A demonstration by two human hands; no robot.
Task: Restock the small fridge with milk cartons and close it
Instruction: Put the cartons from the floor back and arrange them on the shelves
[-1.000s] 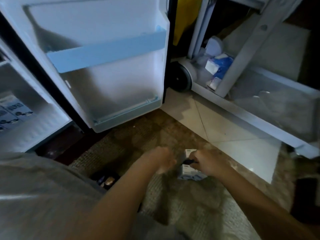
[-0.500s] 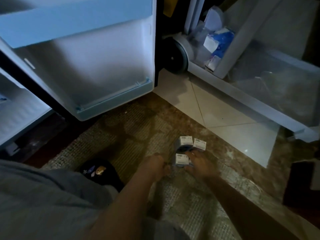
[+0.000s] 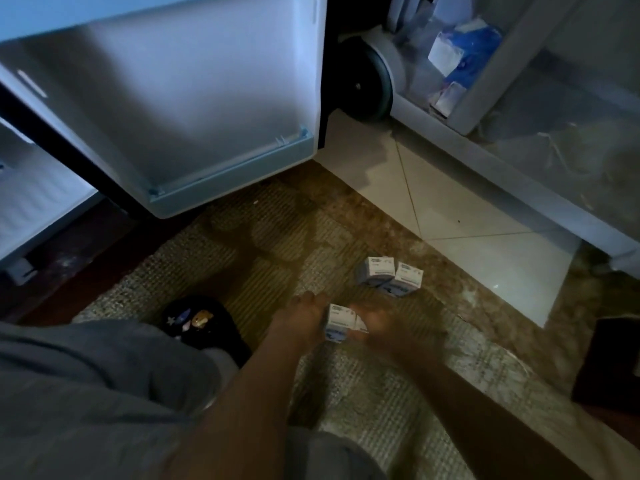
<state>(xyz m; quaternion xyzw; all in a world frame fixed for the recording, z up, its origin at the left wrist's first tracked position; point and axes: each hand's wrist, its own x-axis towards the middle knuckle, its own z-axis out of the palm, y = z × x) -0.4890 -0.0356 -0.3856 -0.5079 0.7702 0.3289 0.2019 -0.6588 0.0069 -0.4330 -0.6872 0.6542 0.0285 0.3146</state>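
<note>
The nearest milk carton (image 3: 337, 322) has been drawn back toward the person, away from the other two cartons (image 3: 377, 271) on the rug (image 3: 242, 271). The left hand (image 3: 304, 317) and the blurred right hand (image 3: 379, 323) grip it from either side. The fridge door (image 3: 190, 116) stands open beyond.

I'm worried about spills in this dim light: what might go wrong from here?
The carton held between the left hand and blurred right hand might slip if that grip is loose. The two cartons standing on the rug just beyond the hands could get knocked over. The open fridge door hangs close ahead, so a lifted carton might bump it.
</note>
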